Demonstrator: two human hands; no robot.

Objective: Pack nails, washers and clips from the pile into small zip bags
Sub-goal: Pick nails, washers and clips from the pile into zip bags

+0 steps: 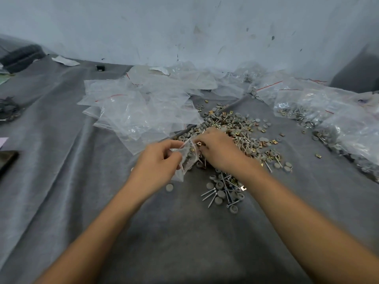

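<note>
- My left hand (pixel 162 158) sits just left of the frame's centre. Its fingers (pixel 174 156) are curled and pinch the open mouth of a small zip bag (pixel 187 155).
- The small zip bag is clear with a red seal line. It hangs tilted between my two hands, and washers and a gold-coloured piece show through the plastic.
- My right hand (pixel 220 149) is just right of centre, palm down, its bent fingers at the bag's mouth.
- A brass clip (pixel 198 143) shows right at those fingertips. The blur keeps me from telling whether I pinch it, so I cannot say how tight that hand is.
- The pile (pixel 238 126) of grey washers, nails and brass clips spreads from under my right hand toward the upper right, lying on the grey cloth-covered counter (pixel 82 191).
- A smaller loose cluster (pixel 224 192) of nails and washers lies below my right wrist.
- Empty bags (pixel 133 107) are heaped left of centre, above my left hand.
- Filled bags (pixel 332 115) lie along the right edge.
- A dark flat object (pixel 7 162) rests at the far left edge.
- A scuffed pale wall (pixel 184 27) fills the top of the frame.
</note>
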